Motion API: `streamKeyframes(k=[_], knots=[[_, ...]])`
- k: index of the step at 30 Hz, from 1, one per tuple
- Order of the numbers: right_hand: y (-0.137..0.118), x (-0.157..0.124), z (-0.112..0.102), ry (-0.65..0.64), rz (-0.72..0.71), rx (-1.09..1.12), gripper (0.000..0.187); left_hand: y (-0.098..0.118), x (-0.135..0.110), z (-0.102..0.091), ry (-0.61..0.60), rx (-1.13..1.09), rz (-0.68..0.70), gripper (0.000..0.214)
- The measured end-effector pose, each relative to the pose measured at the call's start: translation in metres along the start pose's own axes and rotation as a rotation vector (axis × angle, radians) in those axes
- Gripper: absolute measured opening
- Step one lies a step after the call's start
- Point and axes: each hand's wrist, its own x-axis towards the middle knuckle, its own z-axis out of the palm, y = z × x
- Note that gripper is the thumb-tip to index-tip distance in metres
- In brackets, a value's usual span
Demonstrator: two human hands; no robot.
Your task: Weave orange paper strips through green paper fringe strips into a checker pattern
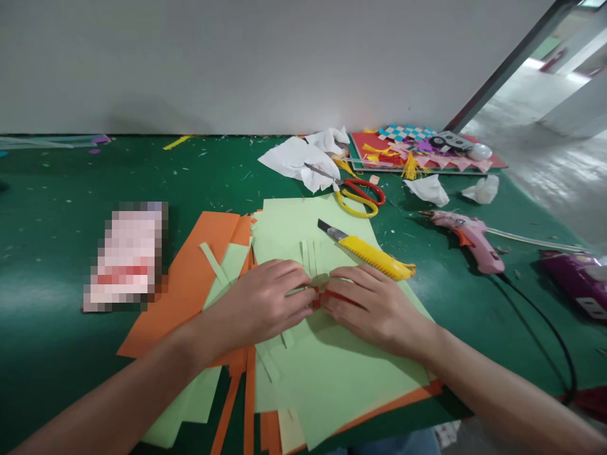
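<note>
My left hand (pixel 272 297) and my right hand (pixel 370 306) meet over a light green paper sheet (pixel 360 392). Their fingertips pinch a small piece of woven paper strips (pixel 317 298), orange-red and light green, mostly hidden by the fingers. Narrow green strips (pixel 310 254) stick out from it on the far side. Just beyond my right hand lies a yellow utility knife (pixel 374 254), its blade out, on the sheet. Orange paper (pixel 190 272) and loose green strips (pixel 215 265) lie beside my left forearm.
Red-and-yellow scissors (pixel 363 197) rest by crumpled white tissue (pixel 298 161). On the right are a pink hot glue gun (pixel 469 237) with its cord and a purple packet (pixel 573 281). A red board (pixel 367 148) bears paper crafts. A blurred-out pinkish object (pixel 128 256) lies left on the green table (pixel 57 189).
</note>
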Motion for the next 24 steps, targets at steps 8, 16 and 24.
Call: streamKeyframes(k=[8, 16, 24], knots=[[0.0003, 0.0001, -0.0010, -0.029, -0.009, -0.006, 0.011, -0.0033, -0.0006, -0.0038, 0.026, 0.031, 0.054, 0.014], [-0.0002, 0.0025, -0.0031, -0.038, -0.041, -0.030, 0.015, -0.0022, 0.0001, -0.0023, 0.018, 0.056, 0.053, 0.013], [0.0008, 0.0009, -0.0005, 0.030, 0.050, -0.028, 0.016, -0.0027, -0.0001, -0.0036, 0.055, 0.035, 0.069, 0.012]])
